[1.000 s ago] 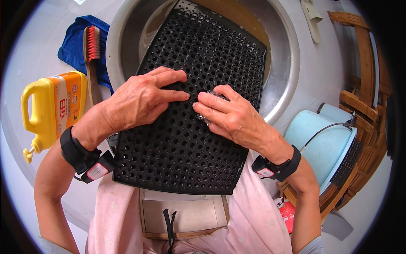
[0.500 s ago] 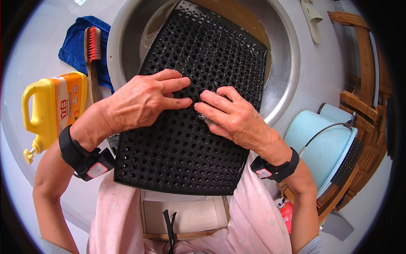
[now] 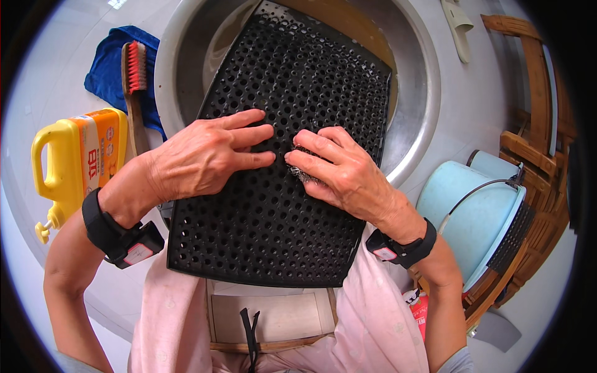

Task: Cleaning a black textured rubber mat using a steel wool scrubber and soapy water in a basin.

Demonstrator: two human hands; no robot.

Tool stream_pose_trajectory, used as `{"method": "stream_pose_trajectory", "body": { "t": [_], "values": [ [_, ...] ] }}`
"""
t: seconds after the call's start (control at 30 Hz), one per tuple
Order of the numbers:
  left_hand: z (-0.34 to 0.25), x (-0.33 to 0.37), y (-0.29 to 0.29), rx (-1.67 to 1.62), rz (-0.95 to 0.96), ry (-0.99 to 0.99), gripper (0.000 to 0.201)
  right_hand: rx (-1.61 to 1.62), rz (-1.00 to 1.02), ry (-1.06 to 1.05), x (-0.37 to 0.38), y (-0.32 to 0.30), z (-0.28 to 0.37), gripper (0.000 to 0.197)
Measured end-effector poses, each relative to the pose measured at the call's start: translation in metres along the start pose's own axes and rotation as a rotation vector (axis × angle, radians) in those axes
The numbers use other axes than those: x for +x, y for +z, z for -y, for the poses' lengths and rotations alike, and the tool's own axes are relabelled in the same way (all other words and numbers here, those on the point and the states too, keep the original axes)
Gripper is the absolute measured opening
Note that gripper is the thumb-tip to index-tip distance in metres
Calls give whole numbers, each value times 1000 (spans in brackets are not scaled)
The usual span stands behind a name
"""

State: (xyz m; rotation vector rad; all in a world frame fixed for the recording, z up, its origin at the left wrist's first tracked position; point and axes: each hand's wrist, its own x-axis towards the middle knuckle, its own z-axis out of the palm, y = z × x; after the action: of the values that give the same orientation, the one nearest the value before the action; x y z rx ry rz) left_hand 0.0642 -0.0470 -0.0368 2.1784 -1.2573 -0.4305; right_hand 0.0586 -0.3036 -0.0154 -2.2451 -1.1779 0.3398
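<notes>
A black perforated mat or tray (image 3: pixel 267 236), covered in rows of round holes, leans from my lap into a large metal basin (image 3: pixel 418 93). My left hand (image 3: pixel 202 152) lies on its left half with the fingers stretched out and nothing held. Under the curled fingers of my right hand (image 3: pixel 342 168) is a steel wool scourer (image 3: pixel 300 173), pressed against the middle of the black surface. Only a bit of the scourer shows; the fingers cover the rest. Brownish water (image 3: pixel 367 31) stands in the basin beyond the mat.
To the left are a yellow jug (image 3: pixel 59 155) and a wooden brush (image 3: pixel 135 93) with red bristles on a blue cloth (image 3: pixel 106 65). At the right, a light blue bucket (image 3: pixel 466 211) stands by a wooden chair (image 3: pixel 535 149). A pale slipper (image 3: pixel 459 28) lies farther off.
My left hand has slid slightly left and down, its fingers a little farther from the right hand. The right hand with the scourer has barely shifted.
</notes>
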Motion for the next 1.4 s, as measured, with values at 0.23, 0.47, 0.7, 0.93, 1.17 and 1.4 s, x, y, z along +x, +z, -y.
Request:
{"method": "stream_pose_trajectory", "body": {
  "t": [0.23,0.47,0.7,0.93,1.17,1.4],
  "values": [
    [-5,1,1,44,2,-44,56,18,-30,0,-1,4,-1,43],
    [-4,10,1,55,-40,-58,51,3,38,4,3,-1,-1,40],
    [-4,2,1,-42,-13,-129,54,8,-251,186,8,-14,-33,38],
    [-4,3,-1,-132,-60,-150,55,53,-85,29,48,10,-45,33],
    [-3,-2,1,-134,-100,-153,52,55,-137,143,37,1,-47,24],
    [-4,2,1,-168,-105,-154,49,102,-196,-34,77,17,-49,21]
  ]
}}
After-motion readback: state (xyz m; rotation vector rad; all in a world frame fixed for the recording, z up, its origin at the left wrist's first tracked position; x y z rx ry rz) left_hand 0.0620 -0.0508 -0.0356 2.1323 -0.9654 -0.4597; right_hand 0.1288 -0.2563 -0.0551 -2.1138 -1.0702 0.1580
